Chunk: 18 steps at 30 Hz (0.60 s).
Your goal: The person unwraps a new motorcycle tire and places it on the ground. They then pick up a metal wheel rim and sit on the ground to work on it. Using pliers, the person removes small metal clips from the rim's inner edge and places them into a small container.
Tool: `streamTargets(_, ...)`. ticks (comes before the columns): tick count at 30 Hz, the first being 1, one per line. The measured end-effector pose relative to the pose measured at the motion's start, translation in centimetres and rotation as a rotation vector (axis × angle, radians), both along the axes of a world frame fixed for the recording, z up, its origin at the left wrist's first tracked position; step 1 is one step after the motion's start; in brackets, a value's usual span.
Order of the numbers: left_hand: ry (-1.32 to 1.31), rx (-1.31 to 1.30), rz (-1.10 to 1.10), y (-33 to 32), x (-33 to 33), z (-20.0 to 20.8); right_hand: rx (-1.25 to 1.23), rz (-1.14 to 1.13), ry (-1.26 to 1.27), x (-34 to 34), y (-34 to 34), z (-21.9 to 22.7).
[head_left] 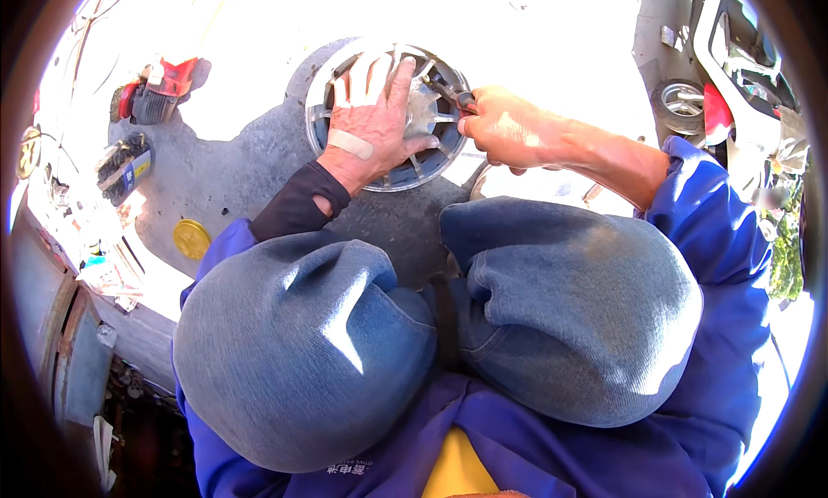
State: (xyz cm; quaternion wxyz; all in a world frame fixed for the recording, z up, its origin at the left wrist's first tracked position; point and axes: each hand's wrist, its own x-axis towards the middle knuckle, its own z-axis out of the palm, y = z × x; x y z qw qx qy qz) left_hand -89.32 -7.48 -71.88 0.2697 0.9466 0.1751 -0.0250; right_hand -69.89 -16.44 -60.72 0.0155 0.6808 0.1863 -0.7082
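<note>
A round silver spoked wheel [423, 110] lies flat on the grey ground ahead of my knees. My left hand [371, 110] rests on it with fingers spread, covering much of its left half. A plaster strip is stuck near that wrist. My right hand [503, 127] is closed round a dark metal hand tool [466, 100] at the wheel's right side. The tool's end reaches in over the spokes toward the hub. Its exact kind cannot be made out, and my fist hides most of its handle.
To the left stand a red and grey power tool [155, 97], a dark bristly object with a blue and yellow label [128, 172] and a yellow round lid [191, 238]. On the right are a small wheel with a tyre [681, 106] and a white-framed vehicle part [720, 41]. Strong sunlight washes out the far ground.
</note>
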Motion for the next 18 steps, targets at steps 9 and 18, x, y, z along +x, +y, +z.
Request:
streamTargets(9,0.095,0.019,-0.021,0.2,0.4,0.7,0.12,0.301,-0.163,-1.4,0.9,1.6)
streamTargets(18,0.048,-0.019,-0.06,0.2,0.9,0.9,-0.046,-0.137,0.098,1.5,-1.3,1.6)
